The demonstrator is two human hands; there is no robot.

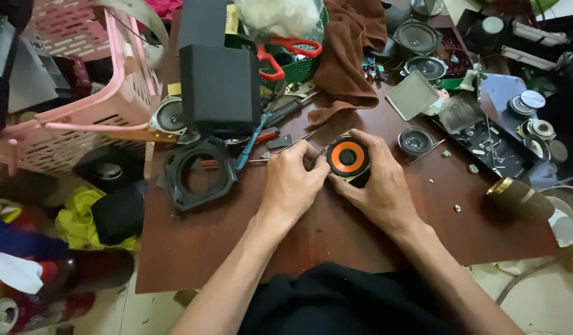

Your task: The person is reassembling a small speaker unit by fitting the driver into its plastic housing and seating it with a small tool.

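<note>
both hands [336, 177] gripping small orange-coned speaker [348, 157] mid-tabletop [193, 248], left hand [292, 180] pinching thin tool [315, 156], black frame [199, 174] at 9 o'clock

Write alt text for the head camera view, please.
Two bare hands, left hand and right hand, grip a small orange-coned speaker on a cluttered brown table. A black speaker frame lies left.
</note>
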